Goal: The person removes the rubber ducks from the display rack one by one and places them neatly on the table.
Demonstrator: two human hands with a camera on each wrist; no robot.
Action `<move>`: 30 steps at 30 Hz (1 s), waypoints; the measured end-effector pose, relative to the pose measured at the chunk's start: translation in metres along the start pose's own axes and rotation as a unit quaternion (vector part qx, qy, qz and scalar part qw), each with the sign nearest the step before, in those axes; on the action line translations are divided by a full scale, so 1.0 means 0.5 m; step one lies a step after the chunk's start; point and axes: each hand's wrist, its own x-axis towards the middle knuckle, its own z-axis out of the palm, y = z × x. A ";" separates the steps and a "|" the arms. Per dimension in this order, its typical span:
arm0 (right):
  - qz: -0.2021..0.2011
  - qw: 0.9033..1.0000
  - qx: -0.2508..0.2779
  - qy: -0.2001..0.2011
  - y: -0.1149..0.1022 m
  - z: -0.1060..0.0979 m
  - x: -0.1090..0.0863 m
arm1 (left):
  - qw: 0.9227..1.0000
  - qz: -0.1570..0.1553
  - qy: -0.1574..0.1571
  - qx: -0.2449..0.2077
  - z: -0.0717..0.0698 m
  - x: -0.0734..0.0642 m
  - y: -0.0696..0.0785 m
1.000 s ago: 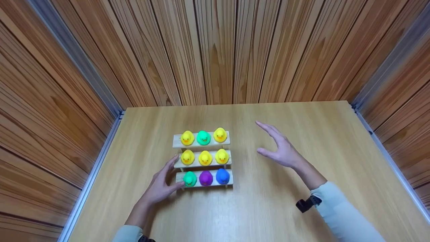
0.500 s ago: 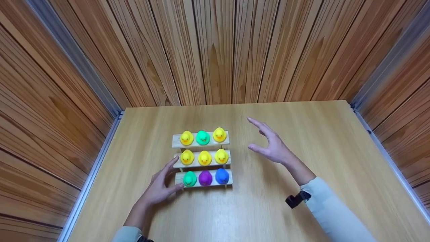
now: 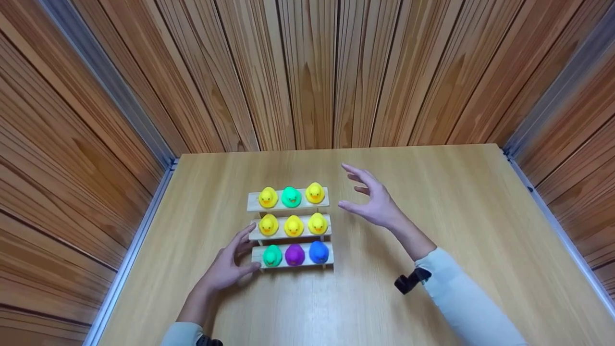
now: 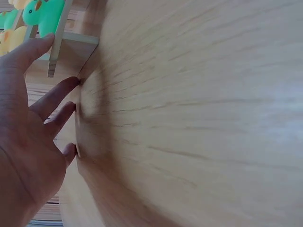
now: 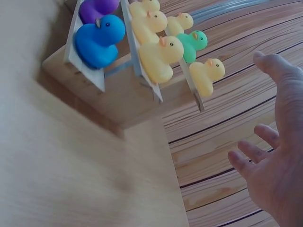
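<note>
A three-tiered wooden rack (image 3: 253, 202) bears rubber ducks in rows of three. On the top step a green duck (image 3: 291, 197) sits between two yellow ones; the middle step has yellow ducks (image 3: 293, 226) only. A green duck (image 3: 272, 255), a purple duck (image 3: 294, 254) and a blue duck (image 3: 319, 252) line the lowest step. My left hand (image 3: 225, 270) is at the rack's left side, fingers spread and thumb tip right at the lowest step's end, as the left wrist view shows. My right hand (image 3: 377, 202) hovers right of the top step, fingers apart, holding nothing.
The rack stands on a light wooden table (image 3: 384, 307), left of its middle. Wood-plank walls (image 3: 307, 72) enclose the back and both sides, with metal strips (image 3: 129, 254) along the corners and table edges. A dark wrist camera (image 3: 412, 281) sits on the right cuff.
My right hand has moved left and slightly away from me, closer to the rack's top step. My left hand stays at the rack's side, and the ducks keep their places.
</note>
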 end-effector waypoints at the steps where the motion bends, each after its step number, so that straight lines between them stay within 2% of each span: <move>1: 0.000 1.000 0.001 0.002 -0.002 0.003 0.003 | 1.000 0.001 -0.001 0.000 0.000 0.001 -0.001; 10: 0.012 1.000 0.008 -0.004 -0.006 0.028 0.027 | 1.000 -0.005 -0.005 -0.007 -0.003 -0.001 0.001; 18: 0.017 1.000 0.008 -0.015 -0.004 0.050 0.034 | 1.000 -0.010 -0.010 -0.007 -0.007 0.000 0.004; 30: 0.029 0.999 0.020 -0.001 -0.001 0.074 0.050 | 1.000 -0.001 -0.007 -0.004 -0.012 0.005 0.004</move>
